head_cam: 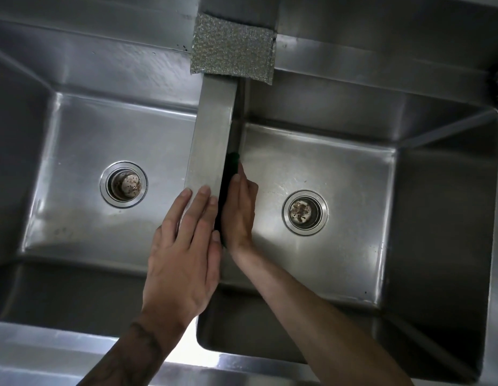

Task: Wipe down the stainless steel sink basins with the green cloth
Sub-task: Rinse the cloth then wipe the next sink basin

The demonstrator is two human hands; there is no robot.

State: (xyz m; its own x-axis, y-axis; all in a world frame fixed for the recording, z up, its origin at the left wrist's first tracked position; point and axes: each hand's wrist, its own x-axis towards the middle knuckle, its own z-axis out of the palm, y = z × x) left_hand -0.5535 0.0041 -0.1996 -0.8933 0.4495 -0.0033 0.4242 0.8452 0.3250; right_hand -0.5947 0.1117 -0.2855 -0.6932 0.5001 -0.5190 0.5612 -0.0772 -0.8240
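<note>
Left hand (183, 263) atop divider (211, 129); right hand (240, 213) over mostly hidden green cloth (231, 165).

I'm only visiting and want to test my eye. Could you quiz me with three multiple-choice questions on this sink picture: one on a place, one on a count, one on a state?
1. Where is the green cloth?
A) hung on a tap
B) against the divider, inside the right basin
C) folded on the front rim

2. How many drains show?
A) one
B) two
C) three

3. How does the left hand lie?
A) flat on the divider top, fingers straight
B) clenched round the cloth
C) out of view

Answers: 1 B, the right hand presses it there. 2 B, one sits in each basin. 3 A, its straight fingers rest on the divider.
</note>
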